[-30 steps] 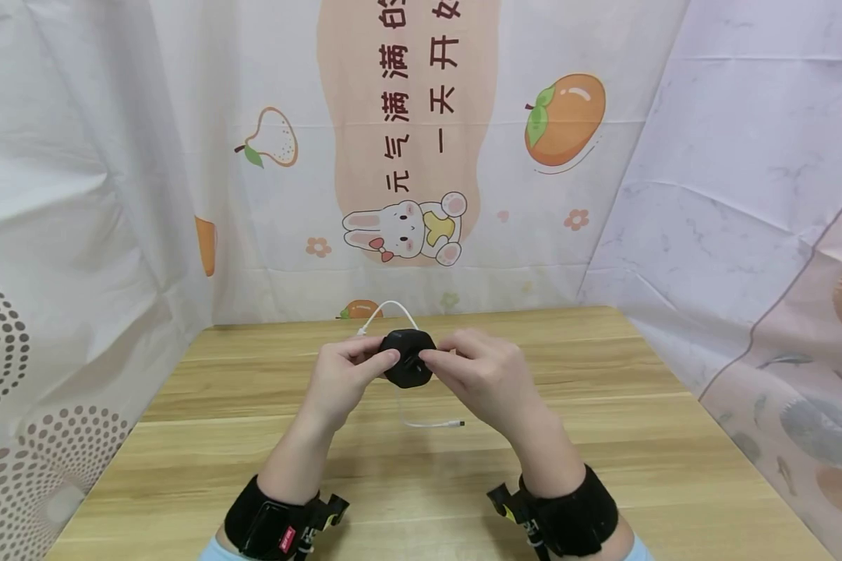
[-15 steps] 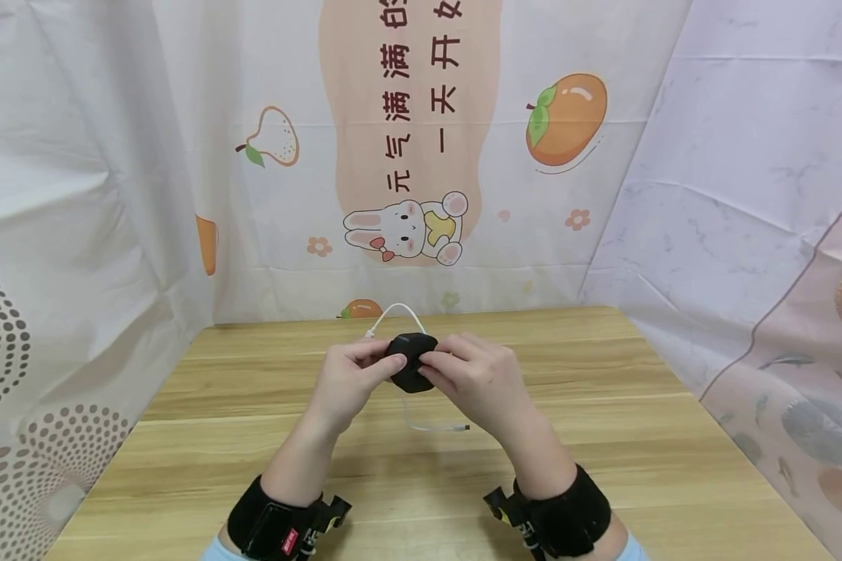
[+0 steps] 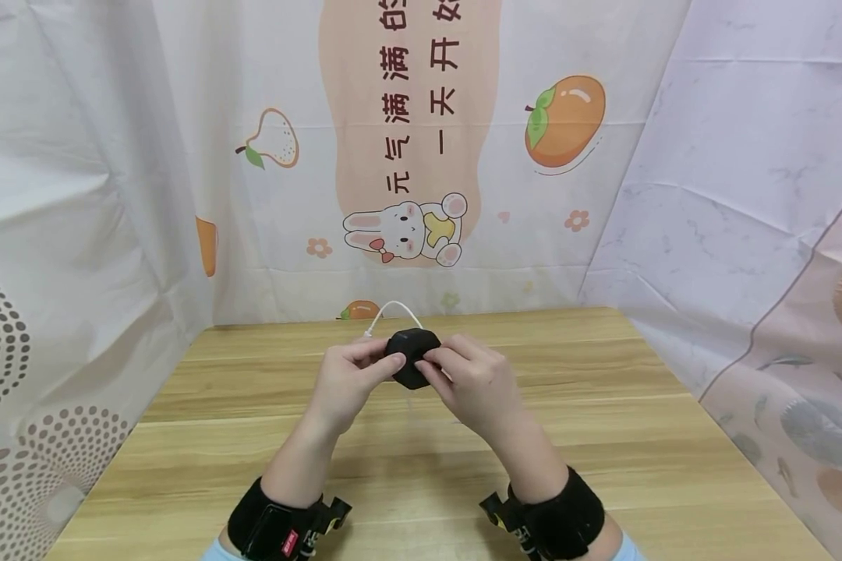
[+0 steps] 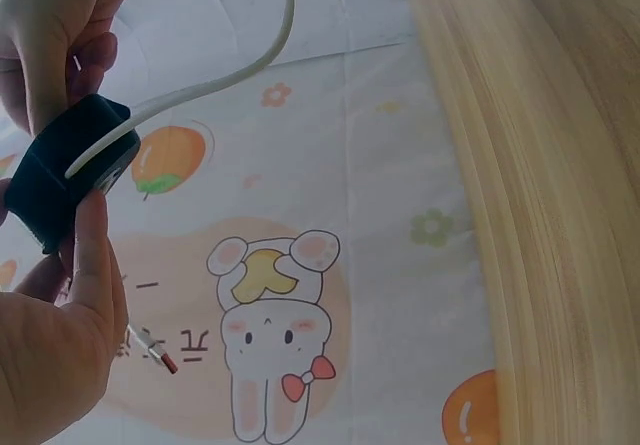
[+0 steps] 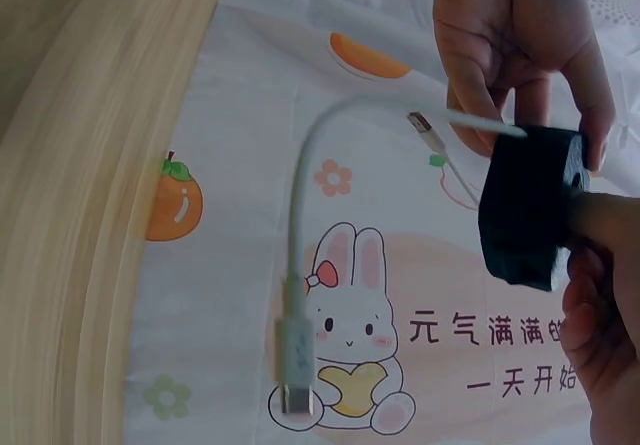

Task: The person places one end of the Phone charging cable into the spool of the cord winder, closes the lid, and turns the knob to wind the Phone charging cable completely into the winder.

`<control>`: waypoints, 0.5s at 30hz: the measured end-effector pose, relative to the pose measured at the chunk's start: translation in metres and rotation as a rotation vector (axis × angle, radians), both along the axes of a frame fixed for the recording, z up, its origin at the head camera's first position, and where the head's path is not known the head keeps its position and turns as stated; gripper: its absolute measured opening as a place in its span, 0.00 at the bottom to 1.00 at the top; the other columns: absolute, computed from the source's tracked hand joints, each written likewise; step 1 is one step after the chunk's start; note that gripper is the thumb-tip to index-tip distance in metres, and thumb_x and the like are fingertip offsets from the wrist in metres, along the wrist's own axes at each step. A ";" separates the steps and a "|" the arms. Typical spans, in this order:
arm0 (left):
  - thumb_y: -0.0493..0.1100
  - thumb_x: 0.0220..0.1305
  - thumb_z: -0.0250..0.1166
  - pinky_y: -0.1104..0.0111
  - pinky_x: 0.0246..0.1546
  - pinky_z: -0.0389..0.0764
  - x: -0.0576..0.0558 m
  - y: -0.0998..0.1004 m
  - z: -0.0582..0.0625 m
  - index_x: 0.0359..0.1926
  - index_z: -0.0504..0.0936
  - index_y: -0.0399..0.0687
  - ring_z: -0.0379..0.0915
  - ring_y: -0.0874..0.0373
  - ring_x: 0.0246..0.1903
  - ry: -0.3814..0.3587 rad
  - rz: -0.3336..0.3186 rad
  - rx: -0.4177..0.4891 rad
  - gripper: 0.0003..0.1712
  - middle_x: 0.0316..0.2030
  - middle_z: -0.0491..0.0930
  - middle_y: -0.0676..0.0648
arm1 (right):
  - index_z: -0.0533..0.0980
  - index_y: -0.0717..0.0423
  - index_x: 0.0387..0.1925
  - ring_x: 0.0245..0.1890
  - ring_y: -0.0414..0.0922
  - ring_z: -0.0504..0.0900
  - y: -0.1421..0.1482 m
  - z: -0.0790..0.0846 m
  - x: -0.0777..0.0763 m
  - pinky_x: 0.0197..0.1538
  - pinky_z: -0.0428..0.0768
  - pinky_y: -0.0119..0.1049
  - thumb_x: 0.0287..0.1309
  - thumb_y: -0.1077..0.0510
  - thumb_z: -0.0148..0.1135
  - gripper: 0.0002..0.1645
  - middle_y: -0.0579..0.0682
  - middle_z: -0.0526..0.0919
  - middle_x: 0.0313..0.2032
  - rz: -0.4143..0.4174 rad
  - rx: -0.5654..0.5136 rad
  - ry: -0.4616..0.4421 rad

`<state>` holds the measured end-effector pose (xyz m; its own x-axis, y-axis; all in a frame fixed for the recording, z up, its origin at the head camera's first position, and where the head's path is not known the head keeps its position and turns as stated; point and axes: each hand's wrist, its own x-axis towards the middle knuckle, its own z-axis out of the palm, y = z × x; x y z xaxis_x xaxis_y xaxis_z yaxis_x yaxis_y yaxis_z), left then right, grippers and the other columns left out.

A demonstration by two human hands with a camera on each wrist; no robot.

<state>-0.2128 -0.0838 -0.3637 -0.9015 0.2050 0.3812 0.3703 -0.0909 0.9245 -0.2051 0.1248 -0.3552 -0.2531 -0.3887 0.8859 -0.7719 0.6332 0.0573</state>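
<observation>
A black hexagonal cable winder (image 3: pixel 413 357) is held up over the table in the head view. A white charging cable (image 3: pixel 395 304) arcs from its back, and a loop of that cable ends in a metal USB-C plug (image 5: pixel 297 399) in the right wrist view. Another white lead with a plug (image 4: pixel 158 353) hangs behind the winder. My left hand (image 3: pixel 345 382) pinches the winder's left edge, thumb on the front face. With thumb and forefinger, my right hand (image 3: pixel 479 382) grips at the middle right of that face; what lies between those fingertips is hidden.
A wood-grain table (image 3: pixel 421 483) spreads below both hands. Behind it hangs a printed cloth (image 3: pixel 267 234) with a rabbit and fruit, and more cloth hangs at both sides. Black bands with small cameras (image 3: pixel 281 518) wrap the wrists.
Both hands and the winder have shifted slightly right overall. The right fingers have altered their grip on the face. The lower cable end, visible before, has nearly vanished behind the right hand.
</observation>
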 end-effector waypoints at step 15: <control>0.34 0.55 0.78 0.59 0.38 0.87 0.004 0.008 -0.001 0.47 0.89 0.37 0.82 0.50 0.41 0.173 0.110 -0.056 0.17 0.40 0.82 0.42 | 0.75 0.50 0.14 0.12 0.34 0.63 -0.012 0.001 0.009 0.15 0.62 0.29 0.62 0.62 0.66 0.20 0.38 0.68 0.13 -0.089 -0.203 -0.394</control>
